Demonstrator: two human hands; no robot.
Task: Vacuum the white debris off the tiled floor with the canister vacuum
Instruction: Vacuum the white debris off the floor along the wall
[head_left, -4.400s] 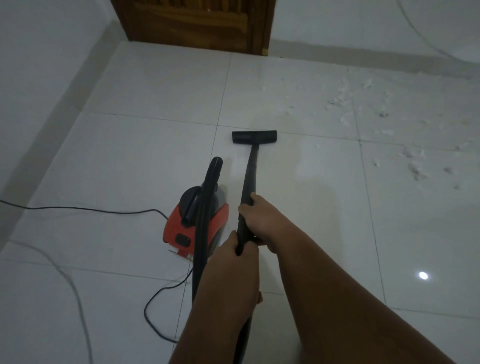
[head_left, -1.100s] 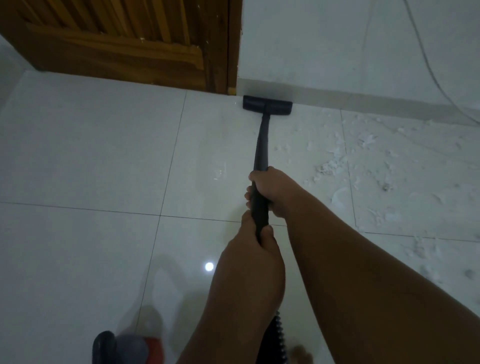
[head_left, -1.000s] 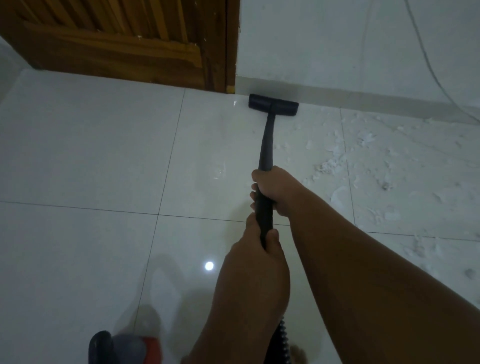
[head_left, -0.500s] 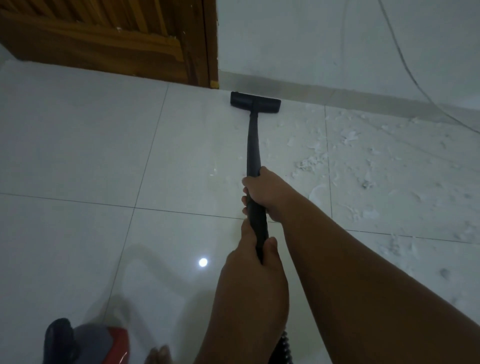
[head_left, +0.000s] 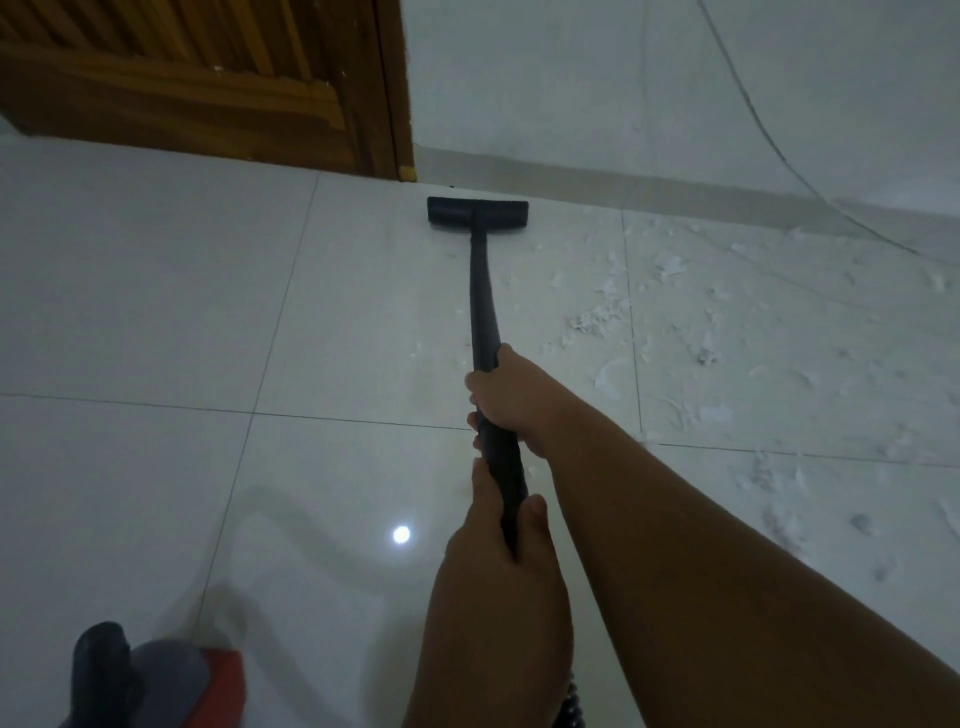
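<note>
The right hand (head_left: 519, 400) is curled fully round the black vacuum wand (head_left: 480, 296), and the left hand (head_left: 498, 540) grips the same wand just behind it, nearer the person. Ahead of both hands the wand ends in a floor head (head_left: 477, 213) lying flat on the tiled floor (head_left: 156, 312). The white debris (head_left: 675, 322) is scattered to the right of the hands, and the red canister (head_left: 171, 680) sits behind and left of the left hand.
</note>
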